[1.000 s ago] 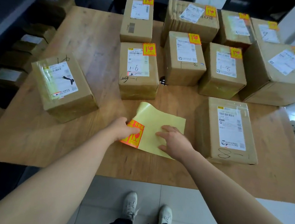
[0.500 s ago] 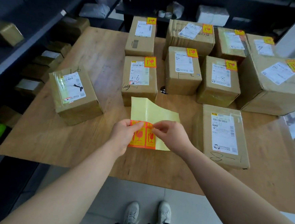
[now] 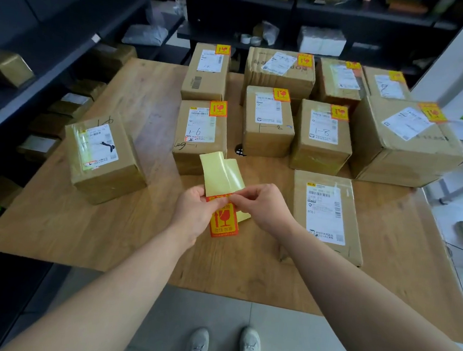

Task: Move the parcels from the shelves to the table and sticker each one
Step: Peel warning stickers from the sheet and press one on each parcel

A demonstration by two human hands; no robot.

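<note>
Above the tabletop, left hand and right hand pinching orange sticker, red broken-glass mark, yellow backing sheet behind.

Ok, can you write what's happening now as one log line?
step: peel fragile sticker | left hand: holds backing sheet | right hand: pinches fragile sticker

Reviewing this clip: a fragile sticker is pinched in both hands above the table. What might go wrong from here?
1. The orange rectangular fragile sticker, pinched at its top by the left hand and right hand, hangs down. It may curl, crease or stick to fingers or the pale yellow backing sheet.
2. Two brown cardboard parcels bear no orange sticker: the tape-wrapped parcel at left and the flat parcel at right. One may get skipped.
</note>
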